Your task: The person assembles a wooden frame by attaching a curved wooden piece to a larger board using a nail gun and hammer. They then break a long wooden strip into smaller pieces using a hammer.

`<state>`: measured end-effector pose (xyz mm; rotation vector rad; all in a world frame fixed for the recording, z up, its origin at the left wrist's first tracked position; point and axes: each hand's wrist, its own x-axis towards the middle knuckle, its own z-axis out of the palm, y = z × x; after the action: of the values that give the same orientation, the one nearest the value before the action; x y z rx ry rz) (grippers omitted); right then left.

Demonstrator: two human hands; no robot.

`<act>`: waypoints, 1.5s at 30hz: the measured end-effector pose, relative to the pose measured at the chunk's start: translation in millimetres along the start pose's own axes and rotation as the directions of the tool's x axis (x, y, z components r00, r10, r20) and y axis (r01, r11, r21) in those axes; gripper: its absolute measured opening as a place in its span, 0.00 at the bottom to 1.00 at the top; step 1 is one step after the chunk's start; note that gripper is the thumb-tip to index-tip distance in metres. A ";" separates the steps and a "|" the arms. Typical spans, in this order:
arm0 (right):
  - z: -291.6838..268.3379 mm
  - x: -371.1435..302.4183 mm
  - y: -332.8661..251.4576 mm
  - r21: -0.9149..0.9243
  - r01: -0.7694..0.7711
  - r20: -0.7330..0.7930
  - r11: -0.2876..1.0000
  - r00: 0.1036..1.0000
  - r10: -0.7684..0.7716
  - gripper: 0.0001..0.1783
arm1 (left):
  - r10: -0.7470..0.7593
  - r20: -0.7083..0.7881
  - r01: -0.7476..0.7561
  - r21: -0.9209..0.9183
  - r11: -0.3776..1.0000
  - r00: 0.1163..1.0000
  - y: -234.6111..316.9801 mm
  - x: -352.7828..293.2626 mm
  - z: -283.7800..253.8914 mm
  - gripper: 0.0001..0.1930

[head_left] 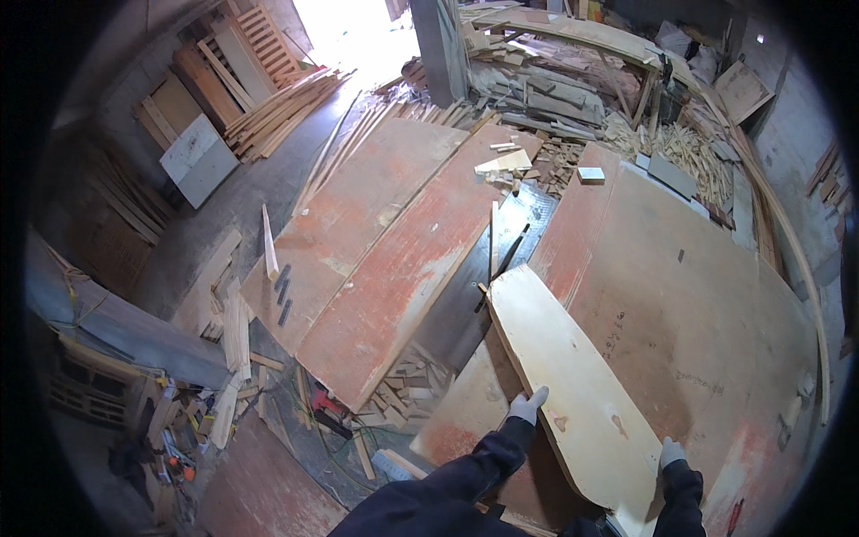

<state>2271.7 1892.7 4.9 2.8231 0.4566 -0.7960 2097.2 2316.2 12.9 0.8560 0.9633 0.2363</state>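
A long pale wooden board [573,385] with rounded corners slants across the worktop in front of me. Its far end lies by a dark slot in a grey metal plate [447,318]. My left hand [528,406], in a white glove, grips the board's left edge, thumb on top and fingers partly hidden. At its right edge near me, my right hand [672,453], also white-gloved, is closed on the board. A thin wooden strip [494,240] stands beside the slot.
Worn reddish panels [394,295] flank the plate on the left, and a wide brown panel [689,331] on the right. Wood offcuts [407,389] fill a gap below. A red tool [328,404] lies at lower left. Scrap wood [555,98] is heaped at the back.
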 end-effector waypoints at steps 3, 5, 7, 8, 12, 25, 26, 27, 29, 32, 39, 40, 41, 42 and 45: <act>0.3 1.2 -0.9 0.007 -0.009 0.000 1.000 1.000 0.009 0.13 | 0.012 -0.030 -0.011 0.037 0.999 0.999 0.6 0.9 0.7 0.33; 1.4 2.6 -2.9 -0.001 -0.041 0.014 0.999 0.999 0.041 0.14 | -0.001 -0.015 0.001 0.016 1.000 1.000 1.4 4.0 0.5 0.34; 3.5 4.6 -6.4 0.026 -0.030 0.009 0.999 1.000 0.030 0.15 | 0.057 -0.022 -0.055 0.098 0.994 0.998 4.1 10.1 1.1 0.33; 4.5 5.8 -8.7 -0.052 -0.058 0.037 0.997 0.998 0.060 0.16 | 0.057 -0.022 -0.053 0.129 0.990 0.998 5.6 13.5 2.0 0.33; 7.7 9.9 -19.7 0.105 0.003 -0.041 0.995 0.999 0.001 0.16 | 0.089 -0.023 -0.079 0.273 0.959 0.996 20.8 50.7 12.4 0.33; 9.1 -35.5 -12.8 -0.038 -0.006 0.046 0.999 0.999 0.008 0.10 | 0.016 0.054 -0.011 -0.082 0.997 0.998 -22.1 13.7 -15.8 0.23; 10.8 -37.0 -11.0 -0.092 -0.014 0.054 0.996 0.998 0.019 0.10 | 0.039 0.024 -0.037 -0.052 0.998 0.999 -19.1 4.9 -14.7 0.22; 12.3 -37.4 -9.3 -0.051 -0.008 0.041 0.999 0.999 0.010 0.10 | 0.080 0.000 -0.080 -0.016 0.997 0.997 -15.2 -1.6 -12.7 0.20; 15.0 -36.2 -6.9 -0.096 -0.040 0.063 0.995 0.997 0.046 0.10 | 0.054 -0.033 -0.055 -0.047 0.997 0.998 -7.7 -8.9 -9.1 0.21; 17.2 -33.7 -5.0 -0.059 -0.069 0.063 0.996 0.995 0.073 0.10 | 0.049 -0.049 -0.053 -0.082 0.995 0.998 -1.7 -13.4 -6.1 0.22; 11.9 -37.7 -11.7 -0.046 0.017 0.012 0.999 1.000 -0.016 0.09 | 0.077 -0.070 -0.076 0.012 0.997 0.995 -1.0 -14.4 -10.2 0.21; 9.6 -38.1 -14.3 -0.038 0.009 0.011 0.999 1.000 -0.008 0.09 | 0.061 -0.062 -0.063 -0.021 0.998 0.996 -1.2 -13.9 -10.6 0.21; 7.3 -38.1 -16.9 -0.073 0.008 0.019 0.997 1.000 -0.007 0.09 | 0.061 -0.060 -0.064 -0.041 0.997 0.996 -1.2 -12.9 -10.9 0.20; 4.9 -38.0 -19.8 -0.039 -0.010 0.027 0.999 1.000 0.011 0.09 | 0.066 -0.062 -0.070 -0.055 0.996 0.996 -1.1 -11.6 -11.1 0.20; -0.8 -36.5 -26.3 -0.048 -0.019 0.051 0.999 0.998 0.022 0.10 | 0.016 -0.068 -0.020 -0.069 0.997 0.998 0.3 -6.5 -11.6 0.19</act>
<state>2233.6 1908.6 22.9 2.7522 0.4323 -0.8397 2084.2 2319.1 13.9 0.7977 1.0054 0.3143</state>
